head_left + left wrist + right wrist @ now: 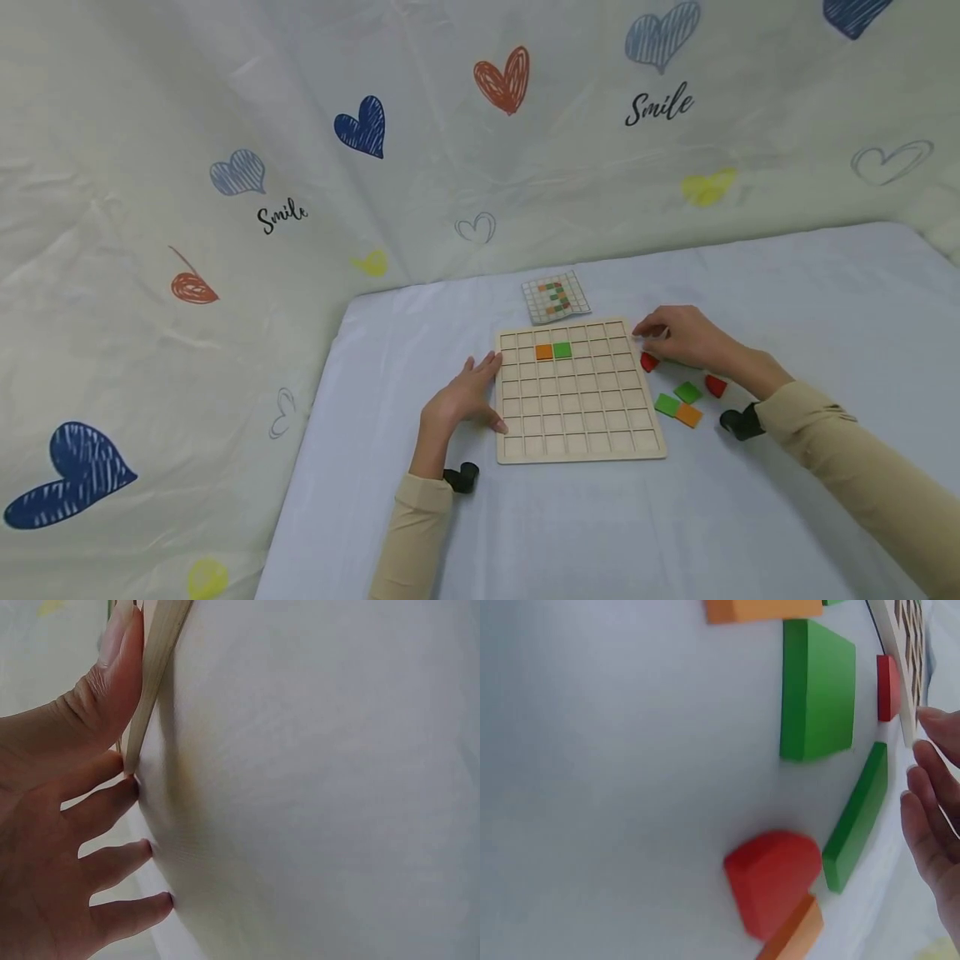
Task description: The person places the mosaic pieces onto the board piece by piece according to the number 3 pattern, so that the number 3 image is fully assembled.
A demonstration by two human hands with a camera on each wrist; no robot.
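A pale wooden grid board (pixel 577 396) lies on the white cloth, with an orange square tile (pixel 543 352) and a green square tile (pixel 562 350) side by side in an upper row. Spread along the board's left edge is my left hand (pixel 463 396); its thumb (pixel 120 645) touches the rim, and its other fingertips reach the rim or cloth. My right hand (pixel 686 335) hovers by the upper right corner, fingers loosely bent, nothing visible between them. Near it lie red pieces (pixel 716 385), green tiles (pixel 687 392) and an orange tile (pixel 688 415).
Behind the board lies a small pattern card (pixel 557 297) showing coloured squares on a grid. A cloth backdrop (pixel 420 192) printed with hearts rises behind the table. In the right wrist view, a green tile (pixel 817 690) and a rounded red piece (pixel 776 877) lie close to the camera.
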